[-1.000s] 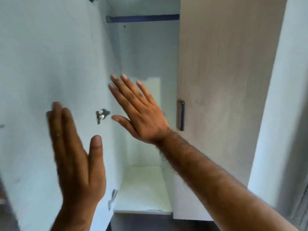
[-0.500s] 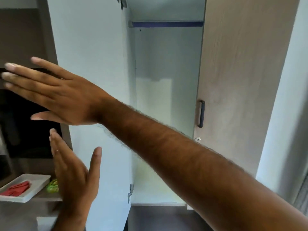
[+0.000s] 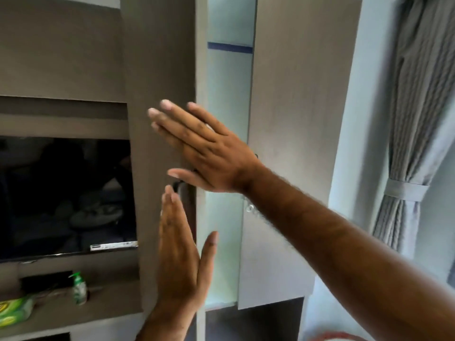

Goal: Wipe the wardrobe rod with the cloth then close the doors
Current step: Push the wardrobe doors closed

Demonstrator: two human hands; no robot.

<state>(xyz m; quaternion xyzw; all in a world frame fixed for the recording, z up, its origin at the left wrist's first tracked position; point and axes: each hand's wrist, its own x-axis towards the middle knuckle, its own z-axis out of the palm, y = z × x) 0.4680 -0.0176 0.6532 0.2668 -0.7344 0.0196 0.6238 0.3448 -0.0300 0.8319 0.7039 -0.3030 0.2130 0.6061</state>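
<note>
The left wardrobe door [image 3: 157, 70] is almost shut, its wood-grain front facing me, with a narrow gap showing the pale interior [image 3: 226, 114]. The blue rod [image 3: 230, 47] crosses the top of that gap. The right door [image 3: 295, 119] stands shut. My right hand [image 3: 204, 148] lies flat, fingers spread, on the left door's front near its dark handle [image 3: 179, 190]. My left hand [image 3: 179, 257] is open and upright just below it, close to the door's edge. No cloth is in view.
A dark TV screen [image 3: 64, 193] hangs left of the wardrobe. On the shelf below it stand a green-capped bottle [image 3: 79, 289] and a green packet [image 3: 14, 311]. A grey curtain [image 3: 413, 119] hangs tied back at the right.
The left door has swung from wide open to nearly shut. My right hand moved around onto its front face, and my left hand followed the door's edge to the right.
</note>
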